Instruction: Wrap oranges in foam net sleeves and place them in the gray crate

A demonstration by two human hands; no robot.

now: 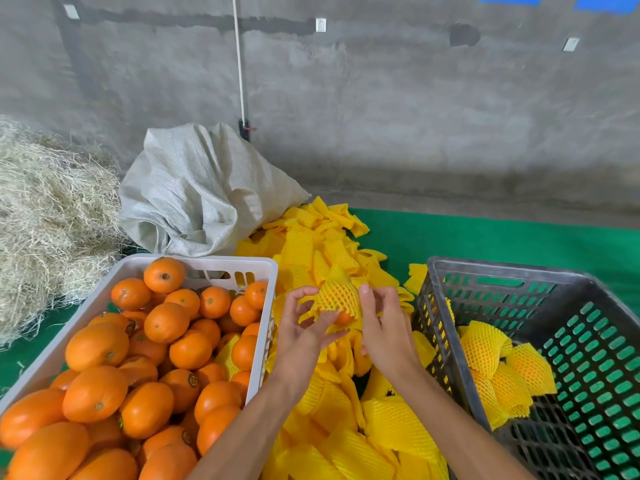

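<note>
Between my hands sits an orange (pixel 343 318) mostly covered by a yellow foam net sleeve (pixel 337 296). My left hand (pixel 304 327) grips it from the left with curled fingers; my right hand (pixel 379 327) holds the sleeve's right side. They hover over a pile of loose yellow sleeves (pixel 332 403). The white crate (pixel 266 271) at left is full of bare oranges (pixel 166 341). The gray crate (pixel 446 268) at right holds three wrapped oranges (pixel 502 368) in its near left corner.
A green mat (pixel 502 237) covers the work surface. A gray woven sack (pixel 201 188) lies behind the white crate, with straw (pixel 45 220) at far left. A concrete wall stands behind.
</note>
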